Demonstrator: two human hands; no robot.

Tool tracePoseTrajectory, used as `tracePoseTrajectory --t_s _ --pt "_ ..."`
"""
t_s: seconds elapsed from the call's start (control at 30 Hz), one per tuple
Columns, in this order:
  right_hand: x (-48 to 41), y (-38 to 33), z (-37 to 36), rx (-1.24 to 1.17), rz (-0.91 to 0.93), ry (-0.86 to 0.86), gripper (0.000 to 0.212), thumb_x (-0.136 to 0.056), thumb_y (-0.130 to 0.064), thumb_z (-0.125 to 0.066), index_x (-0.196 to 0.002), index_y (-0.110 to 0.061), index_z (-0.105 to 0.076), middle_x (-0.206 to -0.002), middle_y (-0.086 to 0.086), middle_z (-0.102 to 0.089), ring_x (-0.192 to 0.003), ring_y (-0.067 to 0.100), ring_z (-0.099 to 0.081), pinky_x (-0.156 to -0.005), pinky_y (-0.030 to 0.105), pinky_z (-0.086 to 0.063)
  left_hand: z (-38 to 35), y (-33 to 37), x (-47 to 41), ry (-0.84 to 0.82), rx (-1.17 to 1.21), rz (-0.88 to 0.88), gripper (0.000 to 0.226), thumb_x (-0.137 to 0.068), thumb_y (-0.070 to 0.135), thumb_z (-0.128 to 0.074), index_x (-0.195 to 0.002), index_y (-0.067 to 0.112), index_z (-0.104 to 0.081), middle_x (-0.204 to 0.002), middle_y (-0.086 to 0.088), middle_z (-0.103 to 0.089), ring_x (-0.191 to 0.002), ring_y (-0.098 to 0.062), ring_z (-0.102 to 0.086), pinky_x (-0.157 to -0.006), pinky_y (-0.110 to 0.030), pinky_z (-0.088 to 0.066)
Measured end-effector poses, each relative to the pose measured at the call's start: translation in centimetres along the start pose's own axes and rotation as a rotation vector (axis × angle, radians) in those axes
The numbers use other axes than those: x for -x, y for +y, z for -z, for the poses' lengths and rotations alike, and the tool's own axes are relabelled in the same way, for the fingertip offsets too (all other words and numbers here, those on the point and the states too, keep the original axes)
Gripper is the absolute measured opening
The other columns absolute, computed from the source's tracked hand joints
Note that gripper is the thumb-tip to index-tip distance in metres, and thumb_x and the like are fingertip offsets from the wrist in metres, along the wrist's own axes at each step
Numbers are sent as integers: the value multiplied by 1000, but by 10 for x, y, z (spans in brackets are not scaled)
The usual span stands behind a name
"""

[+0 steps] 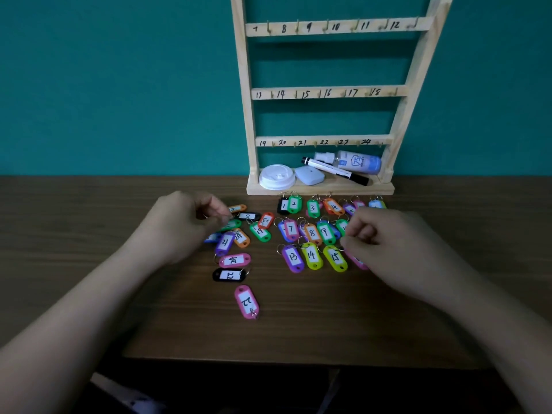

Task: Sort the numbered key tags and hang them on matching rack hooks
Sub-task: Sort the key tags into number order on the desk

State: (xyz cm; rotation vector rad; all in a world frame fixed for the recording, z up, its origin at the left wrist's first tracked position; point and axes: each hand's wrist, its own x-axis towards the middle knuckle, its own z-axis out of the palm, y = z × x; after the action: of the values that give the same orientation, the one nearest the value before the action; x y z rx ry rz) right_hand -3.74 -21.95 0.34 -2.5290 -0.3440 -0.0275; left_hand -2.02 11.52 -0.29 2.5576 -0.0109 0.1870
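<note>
- My right grip [385, 243] covers most of a pink tag [358, 261]; its number is hidden.
- My left grip [182, 222] hides half a blue tag [212, 237]; whether its curled fingers pinch anything, I cannot tell.
- The rack [328, 92] is cut off at the top edge.
- The far purple tag [349, 209] bears a number too blurred to read.
</note>
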Motion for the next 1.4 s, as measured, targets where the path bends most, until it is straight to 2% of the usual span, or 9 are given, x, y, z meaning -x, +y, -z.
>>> tracePoseTrajectory --t_s 0.07,0.23,0.33,0.43,0.63,0.97,1.23,1.33,1.4 --pt "-4 -11 -10 -4 34 21 11 -98 -34 -71 -87 -35 -67 -79 -10 -69 -74 2 -64 -66 28 -51 -5 -1 -6 40 -12 -14 12 -92 24 -79 -91 36 -77 -88 21 -76 -93 6 -66 -80 -17 -46" --pt "-16 -35 -36 93 104 52 10 -97 -39 -70 -90 -32 -68 -86 -14 -62 -80 3 -58 -64 26 -44 -18 3 -18 30 -70 -33 7 -95 29 -76 -96 36 -76 -91 21 -72 -88 9 -59 -71 -7 -38" --pt "-23 -46 -53 140 162 103 13 -96 -39 -71 -88 -29 -66 -93 -11 -56 -89 10 -59 -76 35 -52 -16 2 -27 9 -108 12 8 -96 27 -74 -95 35 -76 -93 20 -71 -88 2 -60 -70 -14 -40" --pt "-29 -57 -64 194 196 110 18 -98 -41 -70 -94 -24 -69 -99 -5 -57 -96 16 -59 -80 36 -52 -11 -5 -31 -6 -135 73 7 -94 28 -76 -92 34 -76 -92 20 -69 -95 -8 -63 -81 -24 -43" --pt "-39 -72 -80 302 223 102 28 -101 -46 -66 -105 -19 -70 -107 0 -60 -102 21 -59 -85 40 -53 -4 -11 -27 -27 -106 98 6 -89 33 -82 -93 33 -78 -95 17 -73 -96 -7 -65 -85 -29 -51" --pt "-54 -84 -97 449 190 93 36 -103 -44 -58 -124 -16 -65 -124 7 -58 -121 29 -53 -103 46 -43 -10 -9 -26 -101 -135 126 10 -90 42 -81 -89 36 -73 -99 15 -70 -89 -3 -60 -64 -20 -41" --pt "-58 -84 -94 389 135 -10 30 -103 -37 -60 -128 -20 -62 -130 5 -53 -130 28 -46 -112 49 -34 -6 -10 -21 -148 -226 60 11 -92 38 -78 -95 39 -68 -114 11 -59 -103 -11 -56 -87 -27 -44" --pt "-58 -84 -92 367 144 -13 26 -102 -34 -64 -124 -21 -60 -128 1 -57 -127 26 -49 -111 49 -35 -5 -9 -21 -134 -249 41 16 -91 37 -80 -90 41 -65 -114 9 -54 -102 -12 -55 -86 -27 -43" --pt "-56 -84 -91 310 169 4 13 -102 -30 -64 -113 -24 -61 -115 -4 -64 -118 23 -54 -107 49 -36 -4 -9 -20 -128 -225 63 17 -89 35 -81 -88 39 -65 -109 11 -57 -99 -11 -57 -82 -26 -43"
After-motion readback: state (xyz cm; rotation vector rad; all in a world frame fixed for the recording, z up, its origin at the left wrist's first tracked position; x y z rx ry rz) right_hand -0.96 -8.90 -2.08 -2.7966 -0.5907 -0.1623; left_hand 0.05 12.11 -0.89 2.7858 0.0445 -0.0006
